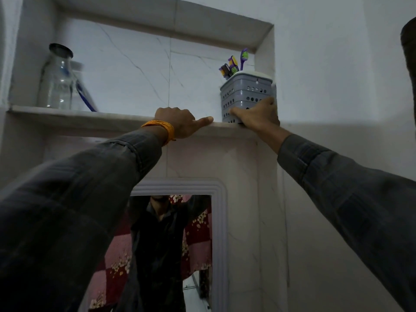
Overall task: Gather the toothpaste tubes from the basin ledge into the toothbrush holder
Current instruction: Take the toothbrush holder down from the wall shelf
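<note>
A grey perforated toothbrush holder (245, 91) stands at the right end of a high marble shelf (90, 119) in a wall niche. Several toothbrushes (234, 64) with purple handles stick out of its top. My right hand (256, 114) is wrapped around the holder's lower part, thumb across its front. My left hand (180, 122) rests on the shelf's front edge to the left of the holder, fingers curled over the ledge and thumb stretched toward it, holding nothing. An orange thread band circles that wrist. No toothpaste tube is visible.
A clear glass bottle (56, 79) with a dark cap stands at the shelf's left end, a blue-handled item (86, 99) leaning beside it. Below the shelf hangs a white-framed mirror (219, 221) reflecting a person in a dark shirt and a red patterned cloth.
</note>
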A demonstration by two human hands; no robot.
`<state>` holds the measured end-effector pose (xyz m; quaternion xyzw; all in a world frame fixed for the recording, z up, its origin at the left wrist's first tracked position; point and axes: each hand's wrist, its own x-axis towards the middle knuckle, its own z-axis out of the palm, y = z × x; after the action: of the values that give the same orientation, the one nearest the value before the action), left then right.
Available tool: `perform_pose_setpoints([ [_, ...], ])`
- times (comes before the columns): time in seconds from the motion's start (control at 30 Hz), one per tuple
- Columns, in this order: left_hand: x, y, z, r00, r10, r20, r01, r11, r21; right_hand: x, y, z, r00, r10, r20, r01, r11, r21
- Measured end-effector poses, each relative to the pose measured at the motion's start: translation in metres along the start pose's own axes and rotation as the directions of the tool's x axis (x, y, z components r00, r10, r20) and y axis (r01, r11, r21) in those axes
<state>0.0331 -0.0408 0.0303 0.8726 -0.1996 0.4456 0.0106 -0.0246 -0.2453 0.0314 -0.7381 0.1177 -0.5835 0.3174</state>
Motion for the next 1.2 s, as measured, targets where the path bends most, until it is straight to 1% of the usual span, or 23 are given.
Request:
perform_pose_setpoints([
  [0.2,-0.01,0.006,-0.006,0.999,-0.028,0.032,0.029,0.999,-0.032,-0.015,-0.008,-0.014,0.998,0.034,-0.049,-0.032,0.999,0.025],
  [0.3,-0.017,0.008,-0.007,1.0,0.003,0.016,-0.002,0.999,-0.046,-0.027,-0.013,-0.027,0.998,0.047,-0.044,-0.045,0.998,0.047],
  [0.43,-0.041,0.006,-0.007,0.996,0.057,-0.069,-0.063,0.995,-0.082,-0.052,-0.016,-0.047,0.998,0.022,-0.065,-0.018,0.997,0.076],
  [0.5,-0.062,0.004,-0.005,0.987,0.074,-0.143,-0.097,0.982,-0.16,-0.073,-0.015,-0.059,0.998,0.006,-0.069,0.001,0.995,0.102],
  [0.57,-0.085,0.005,0.0,0.972,0.075,-0.221,-0.136,0.952,-0.275,-0.101,-0.008,-0.068,0.999,0.016,-0.039,-0.01,0.989,0.148],
  [0.63,-0.117,0.004,0.007,0.968,0.045,-0.247,-0.141,0.913,-0.384,-0.14,0.004,-0.073,1.0,0.029,0.003,-0.029,0.986,0.162],
  [0.7,-0.151,0.001,0.02,0.965,0.036,-0.261,-0.143,0.903,-0.405,-0.179,0.027,-0.071,0.998,0.047,0.046,-0.054,0.987,0.154],
  [0.77,-0.192,-0.005,0.035,0.964,0.058,-0.259,-0.153,0.918,-0.366,-0.229,0.045,-0.069,0.991,0.08,0.107,-0.095,0.986,0.136],
  [0.87,-0.257,-0.015,0.063,0.975,0.077,-0.211,-0.152,0.917,-0.368,-0.3,0.087,-0.059,0.971,0.151,0.186,-0.176,0.976,0.125],
  [1.03,-0.37,-0.032,0.121,1.0,0.01,-0.018,-0.016,0.912,-0.41,-0.426,0.153,-0.039,0.911,0.283,0.299,-0.328,0.939,0.108],
  [1.13,-0.436,-0.036,0.163,0.991,-0.031,0.134,0.084,0.906,-0.415,-0.494,0.192,-0.031,0.852,0.378,0.362,-0.417,0.908,0.035],
  [1.2,-0.476,-0.035,0.189,0.962,-0.049,0.267,0.16,0.897,-0.412,-0.533,0.219,-0.027,0.809,0.447,0.381,-0.48,0.877,-0.01],
])
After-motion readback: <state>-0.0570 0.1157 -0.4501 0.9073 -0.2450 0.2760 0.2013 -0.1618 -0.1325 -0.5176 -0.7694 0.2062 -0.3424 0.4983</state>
